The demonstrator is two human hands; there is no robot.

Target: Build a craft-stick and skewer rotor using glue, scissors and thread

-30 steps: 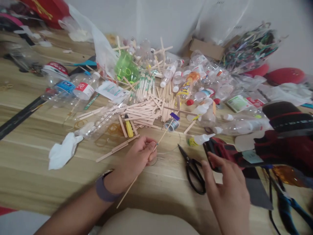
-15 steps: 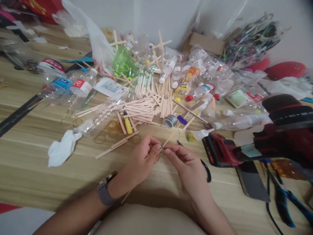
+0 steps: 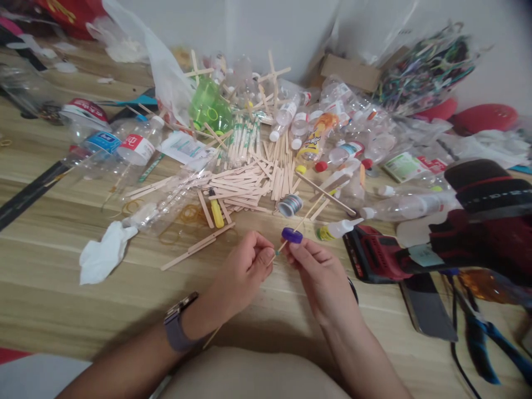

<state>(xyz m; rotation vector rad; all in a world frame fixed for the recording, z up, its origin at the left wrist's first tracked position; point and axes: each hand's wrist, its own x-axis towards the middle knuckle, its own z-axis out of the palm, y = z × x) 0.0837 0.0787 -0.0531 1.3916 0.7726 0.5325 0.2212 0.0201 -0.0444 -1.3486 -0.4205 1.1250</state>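
Note:
Between thumb and fingers, my left hand pinches a thin wooden skewer that slants up to the right. A purple bottle cap is threaded on this skewer. My right hand has its thumb and fingers on the cap's lower edge. A small green bit sits on the skewer between my left fingertips and the cap. Beyond my hands lie a spool of wire, a glue bottle and a yellow-handled screwdriver.
A heap of craft sticks spreads across the middle of the table. Plastic bottles crowd the back. At right are a red cordless drill, a phone and pliers. A crumpled tissue lies at left.
The purple cap has slid down the skewer toward my left hand. My right hand has left the green bit and now grips the cap. My left hand has barely moved.

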